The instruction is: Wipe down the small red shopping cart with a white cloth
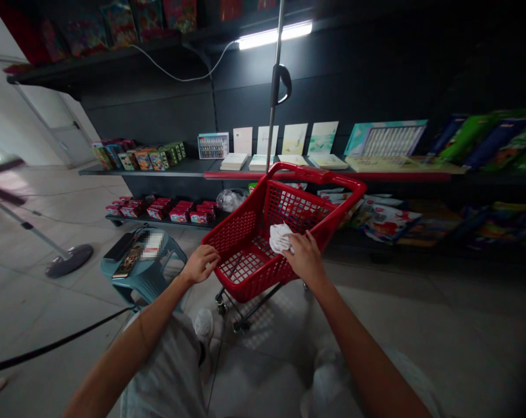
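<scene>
A red plastic shopping cart (249, 284) on wheels stands right in front of me, its handle toward the shelves on the right. My right hand (304, 252) is closed on a crumpled white cloth (280, 238), held at the near side rim of the basket. My left hand (201, 264) is at the front left corner of the basket, fingers curled by the rim. Whether those fingers grip the rim is hard to make out. A metal pole (275, 87) with a dark hook-shaped grip rises behind the cart.
A blue-green stool (136, 278) on the left bears a dark case and flat items. Behind the cart, a shelf (193, 168) holds boxes, books and packets. A round-based stand (69, 261) is at far left, and a black strap (58, 342) crosses the lower left.
</scene>
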{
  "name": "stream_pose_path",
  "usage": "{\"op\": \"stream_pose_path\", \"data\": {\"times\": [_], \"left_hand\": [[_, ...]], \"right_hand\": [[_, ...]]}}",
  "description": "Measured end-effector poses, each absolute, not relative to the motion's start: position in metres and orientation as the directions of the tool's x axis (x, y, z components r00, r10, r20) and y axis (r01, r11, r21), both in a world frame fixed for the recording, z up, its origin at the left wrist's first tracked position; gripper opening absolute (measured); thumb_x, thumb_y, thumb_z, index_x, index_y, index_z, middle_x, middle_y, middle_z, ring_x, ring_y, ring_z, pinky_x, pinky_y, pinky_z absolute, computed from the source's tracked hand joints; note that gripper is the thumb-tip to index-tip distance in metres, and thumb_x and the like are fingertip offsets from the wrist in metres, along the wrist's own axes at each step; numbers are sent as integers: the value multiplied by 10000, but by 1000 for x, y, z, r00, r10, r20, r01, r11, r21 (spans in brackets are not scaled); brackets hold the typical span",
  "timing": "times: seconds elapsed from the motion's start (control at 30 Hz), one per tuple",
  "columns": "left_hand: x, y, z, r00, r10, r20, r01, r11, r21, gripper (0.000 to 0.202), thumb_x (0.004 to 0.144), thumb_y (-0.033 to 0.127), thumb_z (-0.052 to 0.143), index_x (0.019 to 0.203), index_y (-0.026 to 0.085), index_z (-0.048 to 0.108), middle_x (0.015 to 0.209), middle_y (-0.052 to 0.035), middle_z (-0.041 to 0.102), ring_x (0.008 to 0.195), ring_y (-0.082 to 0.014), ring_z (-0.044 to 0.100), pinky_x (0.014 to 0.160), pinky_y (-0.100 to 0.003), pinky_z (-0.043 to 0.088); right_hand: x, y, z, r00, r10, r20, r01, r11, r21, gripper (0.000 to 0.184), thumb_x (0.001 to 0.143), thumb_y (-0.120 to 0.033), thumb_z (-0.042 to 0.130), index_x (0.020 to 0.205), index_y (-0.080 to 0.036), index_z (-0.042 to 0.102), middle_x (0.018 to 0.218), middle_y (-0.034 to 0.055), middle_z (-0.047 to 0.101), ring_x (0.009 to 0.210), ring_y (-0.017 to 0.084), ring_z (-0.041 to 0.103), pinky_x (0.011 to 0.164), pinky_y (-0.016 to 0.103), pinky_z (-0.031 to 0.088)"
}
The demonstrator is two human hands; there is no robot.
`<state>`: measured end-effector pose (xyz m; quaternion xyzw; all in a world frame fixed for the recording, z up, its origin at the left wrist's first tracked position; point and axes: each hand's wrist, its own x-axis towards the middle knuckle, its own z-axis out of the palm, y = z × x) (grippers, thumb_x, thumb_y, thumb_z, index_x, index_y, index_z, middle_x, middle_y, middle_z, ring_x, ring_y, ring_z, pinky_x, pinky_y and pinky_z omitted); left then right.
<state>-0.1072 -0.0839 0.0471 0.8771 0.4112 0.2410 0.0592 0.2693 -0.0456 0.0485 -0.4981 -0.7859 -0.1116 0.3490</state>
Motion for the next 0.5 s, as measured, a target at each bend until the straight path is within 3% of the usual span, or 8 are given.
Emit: {"op": "stream_pose_path", "data": {"times": [0.1,0.27,0.4,0.5], "left_hand": [[-87,-92,42,683,633,365,595,-771,225,382,1043,324,349,1054,205,711,1096,-128,724,1129,-255,620,1084,-464,432],[-68,-101,32,767,522,373,503,-850,156,374,1037,319,335,1037,219,696,1005,-114,729,1020,-255,636,1027,-475,435],[-61,-107,21,794,469,386,470,-877,100,372,1012,454,414,1013,209,693,961,-129,719,984,-274,631,997,-495,446],[-53,-113,12,754,503,423,527,-847,70,381,975,547,511,968,209,689,909,-121,698,944,-274,624,949,-491,451]], "right_hand": [[269,-46,50,-262,715,648,861,477,-179,257,900,-179,594,1149,-203,650,1127,105,735,1072,271,668,1236,539,338],[268,-46,52,-247,729,638,867,460,-190,270,890,-177,597,1153,-201,653,1138,102,734,1079,271,664,1241,537,337],[269,-48,53,-251,735,630,866,462,-194,275,894,-180,600,1164,-188,652,1150,111,731,1093,276,658,1255,529,320],[269,-49,54,-256,734,629,863,467,-193,273,901,-182,588,1165,-200,656,1150,111,727,1090,277,654,1252,538,317]]}}
